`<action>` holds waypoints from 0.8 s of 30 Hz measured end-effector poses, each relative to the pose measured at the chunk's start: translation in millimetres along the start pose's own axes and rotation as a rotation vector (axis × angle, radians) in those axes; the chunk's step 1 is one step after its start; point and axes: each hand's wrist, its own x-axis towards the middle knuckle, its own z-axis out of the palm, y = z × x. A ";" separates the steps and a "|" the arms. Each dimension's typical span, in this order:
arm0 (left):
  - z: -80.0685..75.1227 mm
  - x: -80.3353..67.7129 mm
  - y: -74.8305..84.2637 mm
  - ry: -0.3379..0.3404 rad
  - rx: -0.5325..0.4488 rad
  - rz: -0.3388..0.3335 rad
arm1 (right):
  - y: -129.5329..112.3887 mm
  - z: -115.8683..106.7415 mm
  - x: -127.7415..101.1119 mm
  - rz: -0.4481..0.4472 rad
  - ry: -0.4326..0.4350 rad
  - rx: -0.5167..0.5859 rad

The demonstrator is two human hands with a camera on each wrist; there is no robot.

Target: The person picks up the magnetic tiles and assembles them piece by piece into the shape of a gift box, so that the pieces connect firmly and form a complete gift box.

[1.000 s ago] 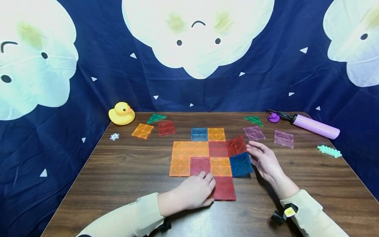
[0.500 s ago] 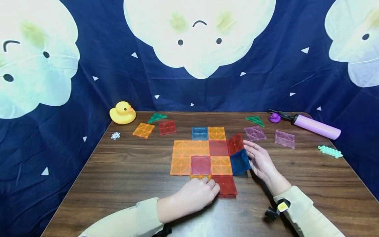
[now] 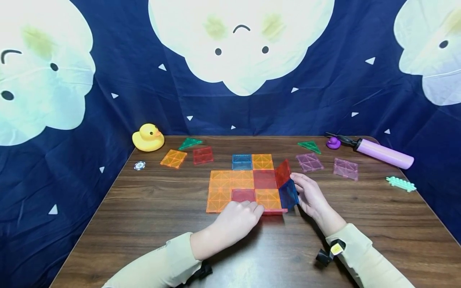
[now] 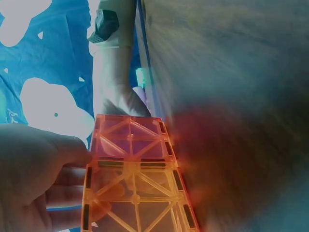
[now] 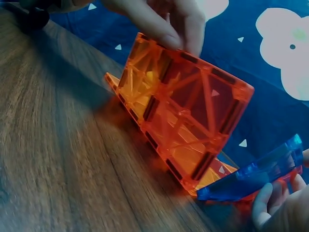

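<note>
Your left hand pinches the near tiles, tipping them up. Your right hand, fingers straight, props the blue tile.

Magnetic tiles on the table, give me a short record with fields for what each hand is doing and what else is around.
left hand: left hand lifts the near row of tiles, an orange tile against its fingers
right hand: right hand tilts up the blue tile and the red tile
flat tiles: orange squares lie joined on the wooden table
loose pieces: purple tiles, green triangle
other items: yellow duck, purple pump
</note>
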 end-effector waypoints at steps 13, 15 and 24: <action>9.4 2.2 2.1 0.115 0.099 -0.033 | 12.7 15.9 0.0 -0.070 0.059 -0.090; 10.8 2.7 2.5 0.130 0.104 -0.035 | 13.8 17.7 0.4 -0.074 0.064 -0.095; 12.1 5.5 1.9 0.131 0.108 -0.051 | 19.3 26.0 2.7 -0.100 0.090 -0.129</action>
